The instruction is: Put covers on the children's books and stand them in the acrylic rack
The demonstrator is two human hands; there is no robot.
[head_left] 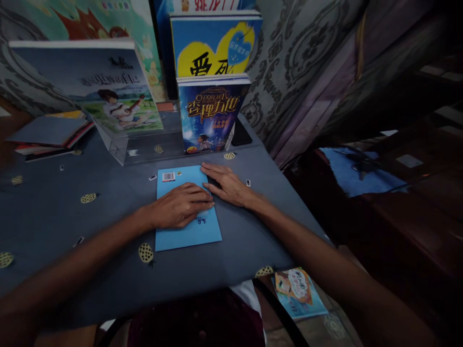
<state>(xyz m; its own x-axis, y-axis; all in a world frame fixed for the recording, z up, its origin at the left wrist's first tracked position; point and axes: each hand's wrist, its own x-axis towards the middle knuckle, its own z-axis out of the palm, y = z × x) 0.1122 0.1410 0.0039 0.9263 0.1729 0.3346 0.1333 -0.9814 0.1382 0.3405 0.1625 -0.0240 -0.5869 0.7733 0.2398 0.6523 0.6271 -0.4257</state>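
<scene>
A light blue book (170,238) lies flat on the table, with a barcode label near its upper left corner. My left hand (183,206) rests on the middle of the book, its fingers curled and pressed together. Whatever may be under those fingers is hidden; only a pale patch shows beside the fingertips. Along the book's right edge lies my right hand (227,184), fingers stretched out and apart, the tips touching the cover. Dark printed marks show just below my left hand.
Behind the blue book, clear stands hold a guitar-picture book (126,106), a dark blue book (210,118) and a blue-yellow book (206,46). A phone (241,134) lies behind them at right. Stacked books (50,130) sit at left. Below the table's front edge is another book (300,293).
</scene>
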